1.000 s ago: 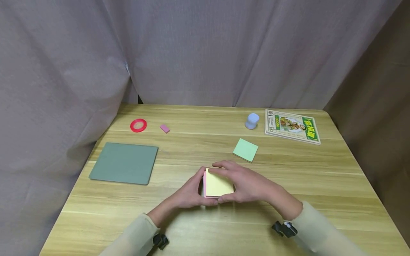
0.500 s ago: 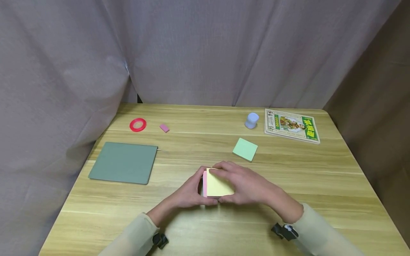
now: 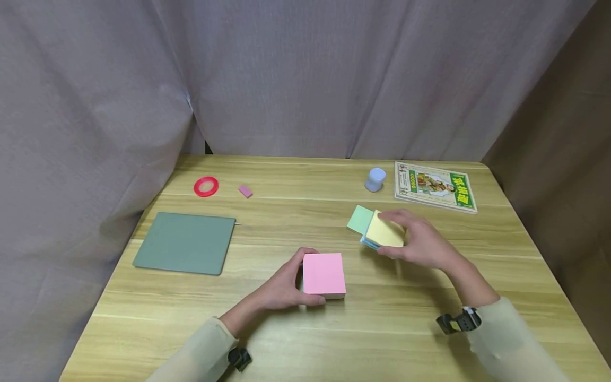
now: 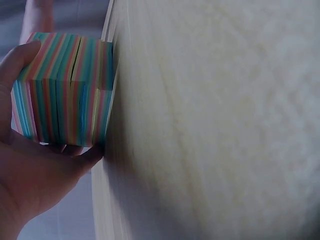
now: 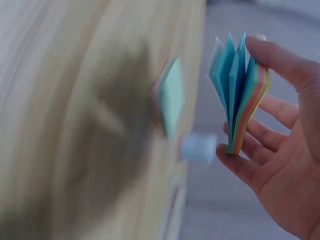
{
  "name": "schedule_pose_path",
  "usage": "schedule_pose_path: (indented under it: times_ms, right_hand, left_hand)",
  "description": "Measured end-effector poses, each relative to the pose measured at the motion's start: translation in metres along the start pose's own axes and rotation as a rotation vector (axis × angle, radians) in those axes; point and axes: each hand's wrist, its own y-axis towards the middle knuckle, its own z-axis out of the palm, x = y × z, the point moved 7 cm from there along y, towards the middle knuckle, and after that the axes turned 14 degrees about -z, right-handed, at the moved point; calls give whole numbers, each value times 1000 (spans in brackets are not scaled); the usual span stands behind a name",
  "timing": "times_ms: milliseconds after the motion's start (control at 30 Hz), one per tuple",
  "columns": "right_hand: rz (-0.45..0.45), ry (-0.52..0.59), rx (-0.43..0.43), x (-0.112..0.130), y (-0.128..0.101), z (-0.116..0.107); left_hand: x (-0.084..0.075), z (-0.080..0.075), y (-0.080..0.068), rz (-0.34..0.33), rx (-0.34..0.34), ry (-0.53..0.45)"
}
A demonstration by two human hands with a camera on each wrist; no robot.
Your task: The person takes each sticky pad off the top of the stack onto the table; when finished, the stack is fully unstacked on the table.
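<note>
My left hand [image 3: 286, 284] grips a thick stack of sticky notes [image 3: 323, 273] with a pink top; its striped, many-coloured sides [image 4: 65, 95] show in the left wrist view, where it stands on the table. Held between the thumb and fingers of my right hand [image 3: 422, 241] is a thinner sticky note pad [image 3: 385, 231], yellow on top. In the right wrist view several blue sheets [image 5: 235, 75] fan loose from that pad's underside. Below and beyond it a green sticky note pad [image 3: 360, 218] lies on the table, partly covered in the head view.
A pale blue cup-shaped object [image 3: 375, 179] and a comic-style booklet [image 3: 434, 187] are at the back right. On the left lie a grey-green notebook [image 3: 185, 243], a red tape roll [image 3: 206, 187] and a small pink block [image 3: 245, 191]. Grey curtains [image 3: 305, 79] border the wooden table [image 3: 286, 339].
My right hand has lifted the yellow-topped pad off the stack and carried it right and away from me, uncovering the pink top. My left hand stays on the stack.
</note>
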Motion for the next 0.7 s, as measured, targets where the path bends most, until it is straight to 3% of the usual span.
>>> schedule_pose_path:
  times_ms: [133,300,467,700]
  right_hand:
    - [88,2,-30,-43,-15,-2]
    - [109,-35,-26,-75,-30,6]
    - [97,-66,-23,-89,-38,15]
    - [65,-85,2,-90,-40,18]
  left_hand:
    - [0,0,0,-1,-2,0]
    - [1,0,-1,0,-6,3]
    - [1,0,-1,2,-2,13]
    - [0,0,0,-1,6,2]
